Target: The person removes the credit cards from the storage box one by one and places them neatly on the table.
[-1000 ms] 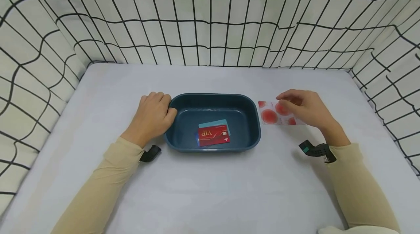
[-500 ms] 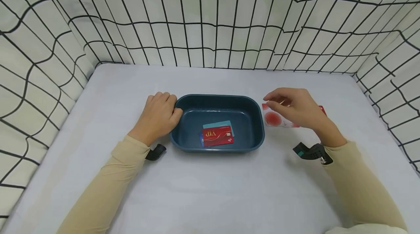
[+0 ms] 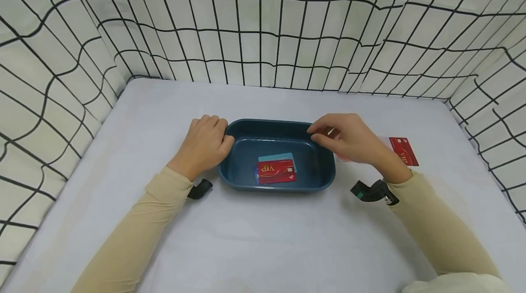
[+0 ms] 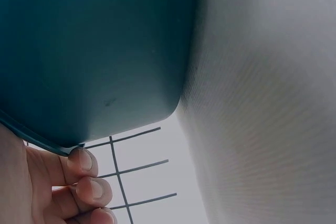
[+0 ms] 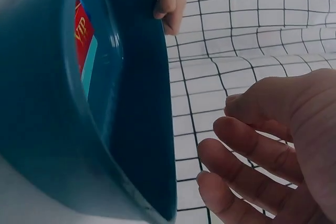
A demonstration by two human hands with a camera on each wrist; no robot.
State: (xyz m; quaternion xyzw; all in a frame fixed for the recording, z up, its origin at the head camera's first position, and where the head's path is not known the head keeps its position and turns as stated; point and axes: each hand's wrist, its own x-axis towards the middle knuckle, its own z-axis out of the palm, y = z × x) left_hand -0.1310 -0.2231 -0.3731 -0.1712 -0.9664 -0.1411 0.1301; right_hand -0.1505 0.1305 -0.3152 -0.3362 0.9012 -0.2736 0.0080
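Note:
A dark teal rectangular basin [image 3: 277, 189] stands on the white table. My left hand [image 3: 205, 147] grips its left rim, thumb over the edge and fingertips under the lip [image 4: 73, 148] in the left wrist view. Inside lie a red VIP card [image 3: 276, 172], a light blue card [image 3: 271, 158] and a sliver of blue beneath them. By the right rim hovers my right hand [image 3: 351, 140], its fingers loosely bent; in the right wrist view nothing is between the fingertips [image 5: 212, 153]. Mostly hidden beneath that hand is a white sheet with red circles [image 3: 348, 159].
Another red VIP card [image 3: 404, 151] lies to the right, partly behind the right wrist. A white cloth covers the table [image 3: 263, 238]. Padded walls with a black grid [image 3: 246, 33] enclose the back and both sides.
My right hand has moved left, from over the sheet with red circles to the basin's right rim, exposing the red card at right. My left hand keeps its grip; the head view has shifted slightly.

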